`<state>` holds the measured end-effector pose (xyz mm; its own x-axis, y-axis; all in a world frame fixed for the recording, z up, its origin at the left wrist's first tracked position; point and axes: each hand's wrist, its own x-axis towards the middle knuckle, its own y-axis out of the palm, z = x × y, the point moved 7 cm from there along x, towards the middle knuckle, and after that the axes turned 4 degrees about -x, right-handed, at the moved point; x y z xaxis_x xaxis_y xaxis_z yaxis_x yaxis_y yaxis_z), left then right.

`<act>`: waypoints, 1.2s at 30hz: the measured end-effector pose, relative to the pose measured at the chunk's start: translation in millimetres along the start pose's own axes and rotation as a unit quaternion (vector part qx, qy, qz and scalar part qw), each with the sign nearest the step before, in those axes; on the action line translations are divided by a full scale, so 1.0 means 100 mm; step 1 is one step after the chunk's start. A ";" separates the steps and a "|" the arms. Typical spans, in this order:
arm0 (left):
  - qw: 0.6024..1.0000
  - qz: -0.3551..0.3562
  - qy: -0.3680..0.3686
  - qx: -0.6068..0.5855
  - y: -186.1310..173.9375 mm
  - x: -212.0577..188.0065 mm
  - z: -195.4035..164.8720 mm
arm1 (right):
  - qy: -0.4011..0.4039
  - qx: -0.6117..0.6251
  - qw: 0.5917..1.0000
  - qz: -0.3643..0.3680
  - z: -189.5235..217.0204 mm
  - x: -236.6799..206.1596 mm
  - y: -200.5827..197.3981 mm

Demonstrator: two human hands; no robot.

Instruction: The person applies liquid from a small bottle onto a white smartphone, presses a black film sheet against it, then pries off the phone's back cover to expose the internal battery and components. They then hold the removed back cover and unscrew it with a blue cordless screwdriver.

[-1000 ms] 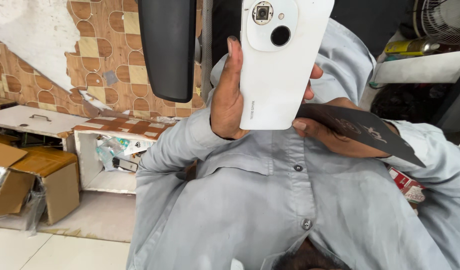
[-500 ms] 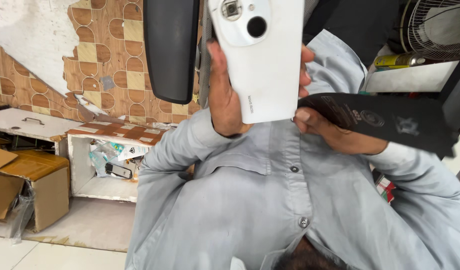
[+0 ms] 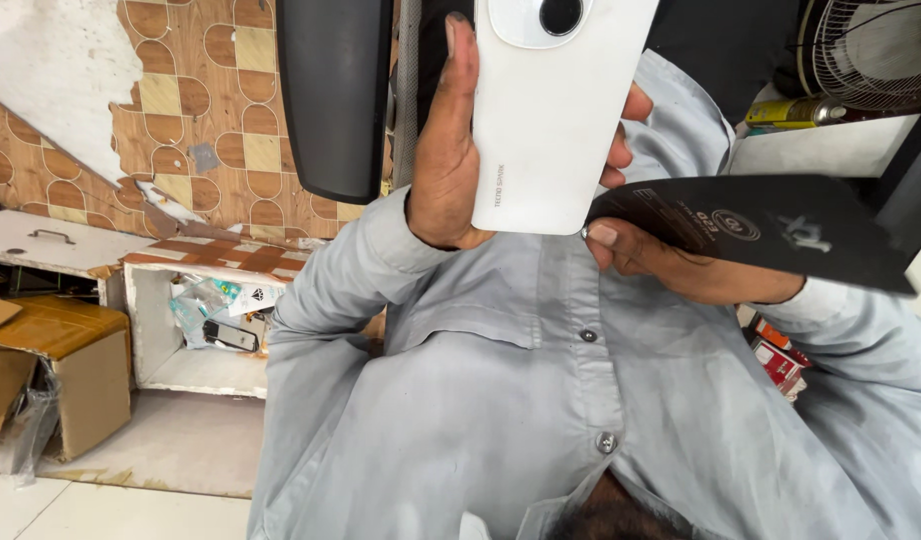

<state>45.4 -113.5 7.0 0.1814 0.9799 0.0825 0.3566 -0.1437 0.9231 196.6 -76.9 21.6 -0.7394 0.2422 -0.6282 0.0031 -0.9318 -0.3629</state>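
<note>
Gripping the white phone (image 3: 556, 120) by its long edges, the left hand (image 3: 443, 160) is closed around it, back and camera ring facing out, raised in front of the grey shirt (image 3: 501, 400). The right hand (image 3: 671, 265) pinches a flat black packet (image 3: 771, 225) just beside the phone's lower corner. A firm edge grip, fingers off the lens, and the packet's corner kept from scraping the shell would seem wise. Count: one phone, one packet, two hands.
</note>
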 end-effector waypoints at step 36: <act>0.996 0.046 -0.006 -0.073 -0.06 0.14 0.20 | -0.029 0.006 1.000 0.000 0.12 -0.12 -0.11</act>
<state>63.9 -101.7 -5.2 0.2183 0.9616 0.1666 0.2010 -0.2113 0.9565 198.0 -72.9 41.2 -0.7774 0.2267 -0.5867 -0.0050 -0.9350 -0.3547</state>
